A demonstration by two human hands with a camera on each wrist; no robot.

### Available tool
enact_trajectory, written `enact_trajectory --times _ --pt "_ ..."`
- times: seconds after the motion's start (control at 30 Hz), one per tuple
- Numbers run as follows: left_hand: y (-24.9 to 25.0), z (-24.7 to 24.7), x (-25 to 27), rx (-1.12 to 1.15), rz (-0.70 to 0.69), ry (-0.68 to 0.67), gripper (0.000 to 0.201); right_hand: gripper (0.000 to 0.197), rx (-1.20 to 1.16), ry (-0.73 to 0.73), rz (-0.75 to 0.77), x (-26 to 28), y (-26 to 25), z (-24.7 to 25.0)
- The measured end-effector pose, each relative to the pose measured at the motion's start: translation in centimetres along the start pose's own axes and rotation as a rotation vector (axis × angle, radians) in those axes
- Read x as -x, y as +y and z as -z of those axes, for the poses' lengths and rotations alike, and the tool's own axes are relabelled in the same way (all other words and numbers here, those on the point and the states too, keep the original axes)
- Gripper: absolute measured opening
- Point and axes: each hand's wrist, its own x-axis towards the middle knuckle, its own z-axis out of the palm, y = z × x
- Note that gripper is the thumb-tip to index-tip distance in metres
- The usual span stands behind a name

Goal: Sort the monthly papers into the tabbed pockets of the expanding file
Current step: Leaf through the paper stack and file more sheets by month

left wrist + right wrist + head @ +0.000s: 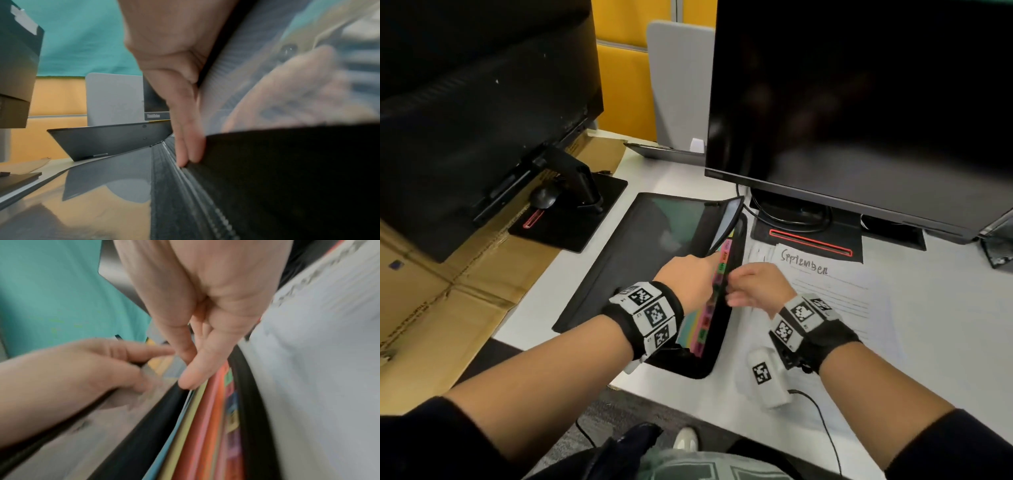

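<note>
We saw the expanding file lying open on the white desk, black cover flap folded out to the left, its coloured tabbed pockets running along the right edge. Tabs read approx. "APR" near the top; the rest were too blurred to read.

Our left hand lay across the file's inner side w/ fingers straight and held together, tips against the black edge by the zip in the left wrist view. It pressed rather than pinched; nothing was curled round anything as far as we could tell.

Our right hand was at the tab edge from the right. In the right wrist view its fingers were mostly straight, close together, tips on the tops of the blue, yellow and orange dividers. That view was motion-blurred, so we couldn't tell whether thumb and finger pinched a divider.

The monthly papers sat in a stack on the desk just right of the file, top sheet hand-lettered "September", partly under the right wrist. Neither hand held a sheet.

Behind: a dark monitor on its stand, a 2nd monitor at left over flattened cardboard, a black mouse by that stand.
</note>
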Motion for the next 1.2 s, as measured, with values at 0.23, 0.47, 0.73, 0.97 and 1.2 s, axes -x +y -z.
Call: enact_trajectory --times 0.23,0.47,0.73,0.97,1.2 --pt "1.7 -3.0 -1.6 -0.193 0.050 -0.158 0.053 0.029 0.725 0.421 0.068 -0.9 3.8 11.7" --pt "3.2 -4.5 -1.5 -0.173 0.076 -0.297 0.056 0.095 1.053 0.240 0.022 -1.0 5.3 15.9" --pt "7.4 -3.5 -6.0 0.226 0.081 -0.058 0.036 0.111 1.205 -0.004 -0.019 -1.0 6.4 17.8" --pt "8.6 -6.0 -11.8 0.428 0.230 -0.098 0.052 0.117 1.248 0.049 0.104 -0.7 6.7 17.9" --pt "6.7 -7.6 -13.1 0.465 0.311 0.006 0.045 0.071 1.344 0.056 0.210 -0.2 7.3 18.2"
